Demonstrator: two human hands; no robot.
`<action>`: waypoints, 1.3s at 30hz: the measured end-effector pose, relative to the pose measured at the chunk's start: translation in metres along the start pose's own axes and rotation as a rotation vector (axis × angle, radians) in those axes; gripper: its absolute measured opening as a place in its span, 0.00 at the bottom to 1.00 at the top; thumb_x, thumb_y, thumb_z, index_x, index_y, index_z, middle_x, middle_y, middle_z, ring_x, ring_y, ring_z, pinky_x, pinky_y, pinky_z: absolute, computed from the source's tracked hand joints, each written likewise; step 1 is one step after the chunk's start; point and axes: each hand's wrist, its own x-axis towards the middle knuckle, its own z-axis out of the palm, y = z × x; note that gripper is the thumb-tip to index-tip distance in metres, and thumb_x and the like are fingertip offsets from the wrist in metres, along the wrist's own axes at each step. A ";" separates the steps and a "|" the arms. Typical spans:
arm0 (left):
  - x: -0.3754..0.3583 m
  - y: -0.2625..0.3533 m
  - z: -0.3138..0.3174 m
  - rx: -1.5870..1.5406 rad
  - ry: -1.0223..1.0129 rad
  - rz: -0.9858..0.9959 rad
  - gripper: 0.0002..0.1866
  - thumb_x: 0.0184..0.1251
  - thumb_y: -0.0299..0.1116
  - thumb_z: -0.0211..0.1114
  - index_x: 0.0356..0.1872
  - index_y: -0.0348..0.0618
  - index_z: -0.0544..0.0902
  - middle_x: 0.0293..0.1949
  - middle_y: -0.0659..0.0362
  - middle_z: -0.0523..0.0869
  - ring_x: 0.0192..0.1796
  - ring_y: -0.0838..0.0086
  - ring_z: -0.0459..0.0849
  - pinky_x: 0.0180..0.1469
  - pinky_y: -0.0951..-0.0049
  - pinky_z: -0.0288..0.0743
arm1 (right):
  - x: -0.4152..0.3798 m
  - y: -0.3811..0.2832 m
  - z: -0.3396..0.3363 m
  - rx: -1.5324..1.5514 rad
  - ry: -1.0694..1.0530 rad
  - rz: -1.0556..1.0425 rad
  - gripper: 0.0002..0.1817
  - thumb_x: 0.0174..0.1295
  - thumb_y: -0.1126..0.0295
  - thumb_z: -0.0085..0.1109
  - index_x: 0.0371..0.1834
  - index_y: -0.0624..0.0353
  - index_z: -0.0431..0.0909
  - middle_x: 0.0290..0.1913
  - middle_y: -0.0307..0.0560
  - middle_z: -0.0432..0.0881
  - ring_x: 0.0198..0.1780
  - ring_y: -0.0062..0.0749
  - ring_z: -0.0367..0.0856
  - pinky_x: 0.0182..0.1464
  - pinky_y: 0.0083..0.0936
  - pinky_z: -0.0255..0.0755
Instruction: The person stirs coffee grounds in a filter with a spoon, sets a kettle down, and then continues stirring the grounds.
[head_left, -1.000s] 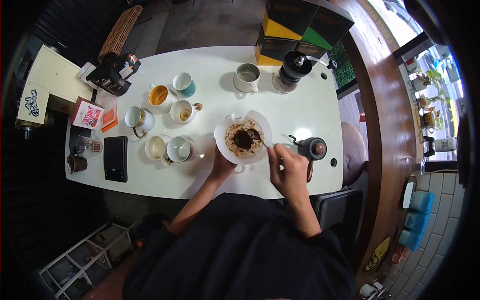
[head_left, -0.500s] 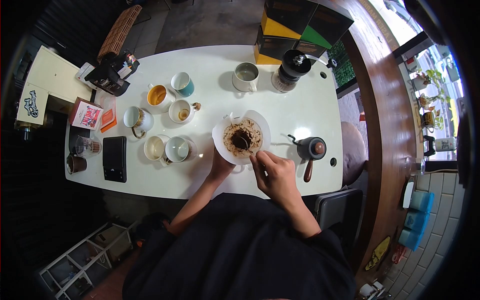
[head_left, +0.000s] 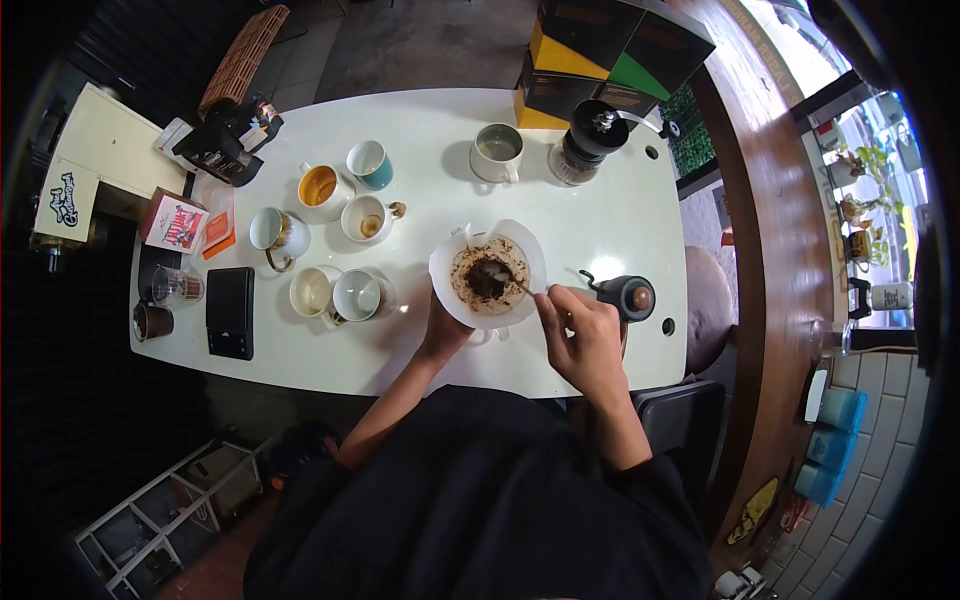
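Above the white surface, the left hand grips the side of the filter cone, seemingly to steady it, while the right hand pinches a spoon angled into the dark grounds inside

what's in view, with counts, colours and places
mugs: seven, mixed colours, on table
filter: one, white, in left hand
grounds: one heap, dark brown, in filter
spoon: one, silvery, in filter
kettle: one, dark, table right
grinder: one, black, far right
boxes: several, black/yellow/green, far edge
flat device: one, black, left
table: one, white, centre
stool: one, mauve, right
containers: three, blue, lower right
left hand: one, bare, holding filter
right hand: one, bare, holding spoon
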 end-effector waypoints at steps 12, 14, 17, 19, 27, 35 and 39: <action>0.006 0.007 0.002 -0.055 0.008 0.013 0.39 0.57 0.32 0.80 0.66 0.34 0.68 0.58 0.50 0.81 0.60 0.65 0.82 0.64 0.64 0.76 | 0.000 -0.004 0.007 -0.004 -0.044 -0.051 0.11 0.68 0.70 0.63 0.28 0.59 0.75 0.23 0.44 0.79 0.20 0.44 0.78 0.23 0.36 0.68; 0.006 0.006 0.001 -0.043 0.006 0.014 0.39 0.57 0.32 0.80 0.66 0.34 0.68 0.58 0.50 0.81 0.60 0.65 0.82 0.64 0.64 0.76 | -0.001 -0.005 0.005 0.036 -0.070 -0.048 0.11 0.68 0.70 0.63 0.28 0.59 0.75 0.23 0.44 0.79 0.20 0.44 0.78 0.23 0.36 0.68; 0.007 0.006 0.001 0.041 -0.027 0.055 0.39 0.57 0.32 0.80 0.66 0.34 0.67 0.59 0.50 0.81 0.61 0.65 0.82 0.64 0.64 0.76 | -0.002 -0.002 0.009 0.079 -0.104 -0.044 0.10 0.68 0.70 0.63 0.28 0.59 0.76 0.23 0.45 0.79 0.20 0.44 0.78 0.22 0.36 0.67; 0.005 0.006 0.003 -0.028 0.016 0.022 0.39 0.56 0.32 0.80 0.66 0.34 0.68 0.59 0.50 0.81 0.61 0.65 0.82 0.65 0.64 0.75 | 0.000 0.001 0.011 0.084 -0.114 -0.045 0.10 0.68 0.71 0.63 0.28 0.59 0.76 0.23 0.45 0.79 0.20 0.44 0.78 0.22 0.36 0.67; 0.005 -0.005 0.002 -0.023 -0.008 0.032 0.39 0.57 0.32 0.80 0.66 0.33 0.68 0.59 0.50 0.81 0.61 0.64 0.82 0.65 0.64 0.75 | -0.001 -0.005 0.003 0.014 -0.036 -0.043 0.11 0.68 0.71 0.63 0.27 0.58 0.74 0.22 0.45 0.78 0.20 0.43 0.78 0.22 0.36 0.67; 0.005 0.003 0.001 -0.075 0.001 0.012 0.39 0.56 0.32 0.81 0.66 0.33 0.69 0.59 0.50 0.81 0.61 0.64 0.82 0.64 0.63 0.76 | -0.006 -0.008 -0.003 0.028 -0.042 -0.043 0.10 0.67 0.72 0.63 0.28 0.59 0.74 0.22 0.45 0.77 0.19 0.43 0.77 0.22 0.36 0.67; 0.002 -0.008 0.000 -0.116 -0.020 -0.053 0.42 0.49 0.30 0.84 0.66 0.34 0.70 0.59 0.52 0.81 0.60 0.64 0.82 0.64 0.63 0.76 | -0.006 -0.011 -0.008 -0.057 0.011 -0.076 0.11 0.67 0.72 0.63 0.27 0.59 0.74 0.22 0.45 0.77 0.19 0.43 0.77 0.22 0.36 0.66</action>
